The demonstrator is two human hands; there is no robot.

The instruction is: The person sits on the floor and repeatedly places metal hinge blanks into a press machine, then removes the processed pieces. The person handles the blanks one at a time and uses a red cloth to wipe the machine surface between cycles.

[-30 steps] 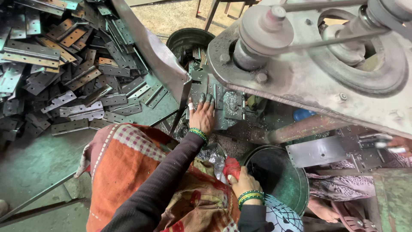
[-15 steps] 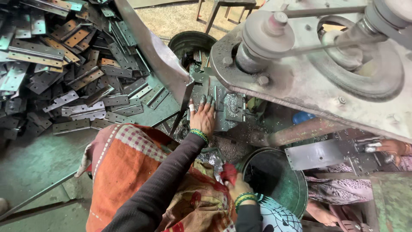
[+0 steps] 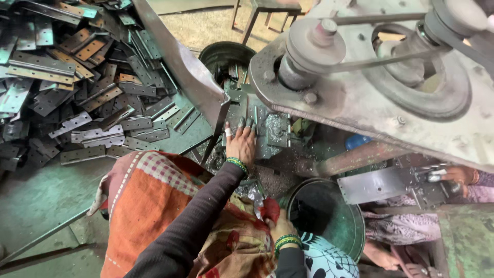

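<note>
Your left hand [image 3: 241, 143] lies flat on the metal plate [image 3: 267, 131] under the big machine [image 3: 370, 87]. The fingers are stretched and a little apart, their tips on the plate; they close on nothing. A green bangle [image 3: 236, 164] sits at this wrist, and the dark sleeve [image 3: 195, 226] runs back over the orange cloth [image 3: 149, 206] on your lap.

Your right hand [image 3: 280, 225] is low, close to your body, just beside the rim of the green tub [image 3: 334, 226]. The fingers are curled together around something red [image 3: 271, 210], but the hand covers most of it, so you cannot tell what it is. This wrist has green bangles too.

The plate is between the grey chute [image 3: 180, 67], which comes down from the upper left, and the rusty bar [image 3: 355, 157] at the right. Small shiny metal chips lie on the plate and around it. Behind the plate stands a dark round bucket [image 3: 226, 54].

At your left, a large pile of hinges [image 3: 67, 82] covers the floor; they are flat, grey and some rusty, lying in all directions.

At the far right, another person's hand [image 3: 458, 174] rests near a flat steel sheet [image 3: 373, 185] and a small metal part, well apart from your hands.
</note>
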